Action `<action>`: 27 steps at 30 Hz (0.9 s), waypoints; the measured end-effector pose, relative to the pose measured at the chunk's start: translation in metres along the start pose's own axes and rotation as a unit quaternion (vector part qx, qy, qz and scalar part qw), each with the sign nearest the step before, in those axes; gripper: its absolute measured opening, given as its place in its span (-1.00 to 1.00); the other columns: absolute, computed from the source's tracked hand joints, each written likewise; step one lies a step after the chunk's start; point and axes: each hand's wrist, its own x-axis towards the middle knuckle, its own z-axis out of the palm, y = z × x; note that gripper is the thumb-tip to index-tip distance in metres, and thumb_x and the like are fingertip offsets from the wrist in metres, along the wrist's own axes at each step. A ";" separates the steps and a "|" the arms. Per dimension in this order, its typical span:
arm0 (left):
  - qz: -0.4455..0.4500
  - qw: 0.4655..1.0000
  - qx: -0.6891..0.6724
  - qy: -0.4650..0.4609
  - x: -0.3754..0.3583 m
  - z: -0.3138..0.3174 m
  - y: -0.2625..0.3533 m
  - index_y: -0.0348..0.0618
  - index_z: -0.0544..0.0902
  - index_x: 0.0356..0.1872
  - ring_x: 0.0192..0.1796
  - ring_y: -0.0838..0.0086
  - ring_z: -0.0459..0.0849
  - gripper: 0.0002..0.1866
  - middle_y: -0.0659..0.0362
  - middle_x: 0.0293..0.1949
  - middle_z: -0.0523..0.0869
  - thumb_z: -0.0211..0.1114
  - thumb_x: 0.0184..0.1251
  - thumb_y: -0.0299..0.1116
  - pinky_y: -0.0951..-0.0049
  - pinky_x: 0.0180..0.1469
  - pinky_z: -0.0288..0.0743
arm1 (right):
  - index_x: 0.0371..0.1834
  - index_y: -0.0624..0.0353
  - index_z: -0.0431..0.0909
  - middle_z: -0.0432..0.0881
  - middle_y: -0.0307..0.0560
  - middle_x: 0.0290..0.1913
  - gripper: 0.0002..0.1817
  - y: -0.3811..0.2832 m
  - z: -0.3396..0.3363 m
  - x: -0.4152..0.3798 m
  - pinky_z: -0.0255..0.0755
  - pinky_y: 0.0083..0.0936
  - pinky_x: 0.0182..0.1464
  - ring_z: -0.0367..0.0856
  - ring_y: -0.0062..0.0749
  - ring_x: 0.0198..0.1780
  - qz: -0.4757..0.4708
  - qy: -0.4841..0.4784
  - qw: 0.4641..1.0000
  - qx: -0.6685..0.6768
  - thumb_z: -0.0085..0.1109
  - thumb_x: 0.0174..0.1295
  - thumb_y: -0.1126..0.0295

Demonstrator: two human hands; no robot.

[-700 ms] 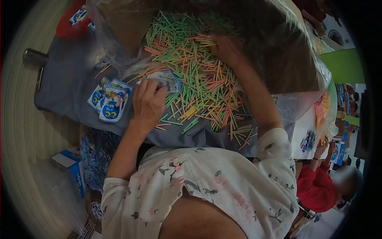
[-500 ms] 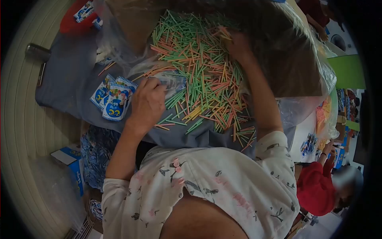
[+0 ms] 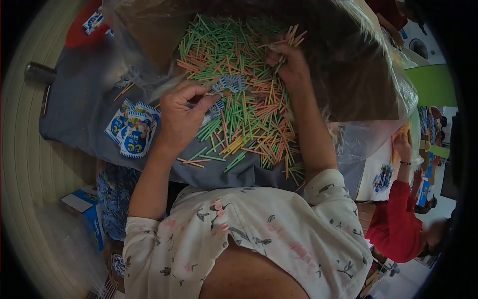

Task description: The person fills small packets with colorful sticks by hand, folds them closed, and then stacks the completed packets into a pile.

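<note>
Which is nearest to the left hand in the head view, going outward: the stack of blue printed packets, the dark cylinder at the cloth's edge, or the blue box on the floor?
From the left hand:
1. Stack of blue printed packets, just to its left on the grey cloth.
2. Blue box, lower left, on the floor.
3. Dark cylinder, far left at the cloth's edge.

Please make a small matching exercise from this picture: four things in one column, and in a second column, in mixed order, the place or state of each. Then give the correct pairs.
Things:
1. left hand
2. right hand
3. blue and white packets
4. pile of sticks

Places or states:
A. lying flat on the grey cloth, left of the pile
B. spread from the clear plastic bag onto the cloth
C. pinching a small clear packet
D. gripping a few sticks at the top of the pile

Pairs: 1-C, 2-D, 3-A, 4-B
</note>
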 end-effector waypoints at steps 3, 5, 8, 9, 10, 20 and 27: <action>-0.017 1.000 -0.016 -0.010 -0.002 0.001 0.000 -0.37 0.67 -0.37 -0.37 0.71 0.49 -0.89 0.31 -0.42 0.58 0.45 0.15 -0.62 0.66 -0.31 0.36 | -0.34 0.03 0.48 0.42 -0.33 -0.51 -0.89 -0.002 0.000 0.001 0.15 -0.55 -0.52 0.28 -0.62 -0.54 0.057 0.059 0.994 0.068 0.24 0.29 0.45; -0.037 0.999 -0.033 -0.013 -0.002 0.001 -0.001 -0.36 0.66 -0.38 -0.37 0.71 0.47 -0.89 0.30 -0.42 0.59 0.47 0.14 -0.61 0.65 -0.31 0.36 | -0.23 0.07 0.50 0.51 -0.26 -0.46 -0.94 0.003 -0.017 0.008 0.25 -0.52 -0.50 0.41 -0.51 -0.48 0.068 0.029 0.997 0.017 0.18 0.38 0.39; -0.013 1.000 -0.011 -0.003 0.001 0.005 -0.003 -0.38 0.70 -0.33 -0.40 0.63 0.57 -0.89 0.20 -0.43 0.67 0.46 0.14 -0.58 0.59 -0.34 0.45 | -0.10 0.10 0.52 0.53 -0.23 -0.44 -0.87 0.002 -0.011 0.006 0.28 -0.51 -0.50 0.44 -0.50 -0.46 0.043 0.074 0.996 -0.017 0.12 0.44 0.30; -0.014 1.000 -0.010 -0.003 0.003 0.007 -0.004 -0.38 0.70 -0.33 -0.40 0.63 0.57 -0.89 0.20 -0.43 0.67 0.46 0.14 -0.58 0.59 -0.34 0.45 | -0.10 0.10 0.52 0.53 -0.23 -0.44 -0.87 0.001 0.002 0.002 0.28 -0.51 -0.50 0.44 -0.50 -0.46 0.043 0.075 0.996 -0.017 0.12 0.44 0.30; -0.006 1.000 -0.001 0.000 0.005 0.009 -0.003 -0.37 0.71 -0.33 -0.41 0.62 0.57 -0.88 0.20 -0.44 0.66 0.46 0.12 -0.57 0.58 -0.35 0.44 | -0.05 0.11 0.53 0.53 -0.24 -0.45 -0.83 -0.002 0.022 -0.002 0.28 -0.51 -0.51 0.44 -0.53 -0.47 0.003 0.107 0.994 -0.038 0.12 0.45 0.27; 0.055 0.992 0.114 0.007 0.038 0.028 -0.005 -0.31 0.72 -0.34 -0.47 0.55 0.58 -0.85 0.17 -0.50 0.65 0.50 0.06 -0.53 0.50 -0.41 0.41 | -0.10 0.15 0.63 0.04 -0.41 -0.67 -0.66 -0.029 0.059 -0.017 0.04 -0.53 -0.60 0.07 -0.66 -0.62 -0.113 -0.218 0.964 0.101 -0.06 0.54 0.14; -0.003 0.999 -0.044 -0.011 0.055 0.042 -0.016 -0.30 0.75 -0.33 -0.43 0.55 0.63 -0.86 0.16 -0.46 0.70 0.50 0.08 -0.51 0.48 -0.40 0.43 | -0.12 0.27 0.61 0.53 -0.23 -0.58 -0.54 -0.013 0.096 -0.023 0.39 -0.53 -0.36 0.44 -0.54 -0.53 -0.259 -0.028 0.938 -0.228 -0.16 0.57 0.10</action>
